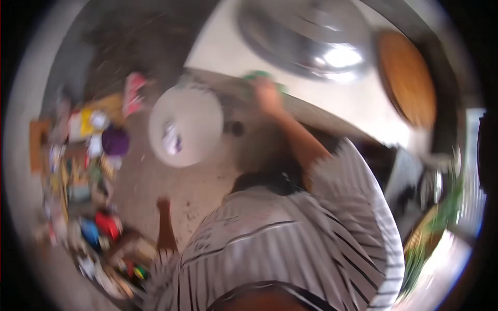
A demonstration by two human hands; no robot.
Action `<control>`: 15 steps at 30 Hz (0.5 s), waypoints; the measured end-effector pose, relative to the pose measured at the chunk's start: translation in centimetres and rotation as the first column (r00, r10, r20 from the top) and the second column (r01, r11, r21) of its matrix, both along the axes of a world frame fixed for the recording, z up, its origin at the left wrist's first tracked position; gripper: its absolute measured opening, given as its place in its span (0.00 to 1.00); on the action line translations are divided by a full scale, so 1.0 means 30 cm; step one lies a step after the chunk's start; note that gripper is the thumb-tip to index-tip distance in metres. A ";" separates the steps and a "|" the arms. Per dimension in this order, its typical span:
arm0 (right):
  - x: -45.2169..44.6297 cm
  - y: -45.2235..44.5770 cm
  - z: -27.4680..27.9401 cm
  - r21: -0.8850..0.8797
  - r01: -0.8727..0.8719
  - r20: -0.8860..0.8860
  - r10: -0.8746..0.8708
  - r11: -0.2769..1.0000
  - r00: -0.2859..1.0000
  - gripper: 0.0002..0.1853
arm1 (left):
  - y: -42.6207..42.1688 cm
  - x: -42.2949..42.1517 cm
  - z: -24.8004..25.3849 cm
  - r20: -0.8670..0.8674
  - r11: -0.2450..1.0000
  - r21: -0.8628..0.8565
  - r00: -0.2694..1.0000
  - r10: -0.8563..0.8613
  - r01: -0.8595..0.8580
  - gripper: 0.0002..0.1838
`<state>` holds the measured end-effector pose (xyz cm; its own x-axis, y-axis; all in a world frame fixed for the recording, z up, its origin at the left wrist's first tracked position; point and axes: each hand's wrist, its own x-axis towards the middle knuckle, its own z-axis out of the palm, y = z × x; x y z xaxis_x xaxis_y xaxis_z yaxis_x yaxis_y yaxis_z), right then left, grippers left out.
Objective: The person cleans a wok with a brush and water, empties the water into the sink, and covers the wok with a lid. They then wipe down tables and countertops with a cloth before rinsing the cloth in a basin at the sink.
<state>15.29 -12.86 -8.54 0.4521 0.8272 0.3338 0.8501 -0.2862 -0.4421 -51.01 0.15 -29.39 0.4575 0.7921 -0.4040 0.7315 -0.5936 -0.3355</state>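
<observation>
My right hand (268, 94) is at the front edge of a white tabletop (218, 49), closed on a green cloth (258, 76). Motion blurs the fingers, but green shows on both sides of them. My left hand (163, 203) hangs low beside my body, away from the table; its fingers are too smeared to read. On the tabletop sits a large shiny metal lid or dome-shaped vessel (311, 39), a short way beyond the cloth. A round wooden board (408, 78) lies at the table's right end.
Left of the table stands a round white bin (205, 142) with something pale and purple inside. Mixed clutter lines the left side, including a purple container (115, 141) and a red item (108, 225). Green leafy stalks (415, 264) are at the lower right.
</observation>
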 end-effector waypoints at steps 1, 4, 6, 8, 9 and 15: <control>-0.013 0.138 -0.022 -0.066 -0.068 -0.100 0.061 0.995 0.993 0.20 | -0.176 -0.079 -0.010 -0.111 0.990 -0.136 0.993 0.031 -0.046 0.16; -0.106 0.293 0.160 0.037 -0.087 -0.655 0.090 0.996 0.751 0.19 | -0.361 -0.257 -0.006 0.099 0.969 -0.131 0.969 0.225 -0.211 0.21; -0.147 0.244 0.120 0.002 0.008 -0.667 -0.005 1.000 0.745 0.21 | -0.418 -0.256 -0.033 0.110 0.881 -0.307 0.906 0.408 -0.359 0.20; -0.157 0.139 0.077 -0.069 0.060 -0.488 -0.086 0.996 0.869 0.21 | -0.371 -0.234 -0.107 0.162 0.762 -0.480 0.810 0.563 -0.434 0.19; -0.149 0.066 0.062 -0.121 0.072 -0.309 -0.107 0.990 0.945 0.22 | -0.333 -0.205 -0.144 0.190 0.668 -0.579 0.719 0.668 -0.467 0.19; -0.046 -0.775 0.249 0.108 0.774 -0.122 -0.764 0.624 0.633 0.21 | -0.126 0.102 -0.182 0.143 0.125 -0.956 -0.050 0.988 -0.265 0.16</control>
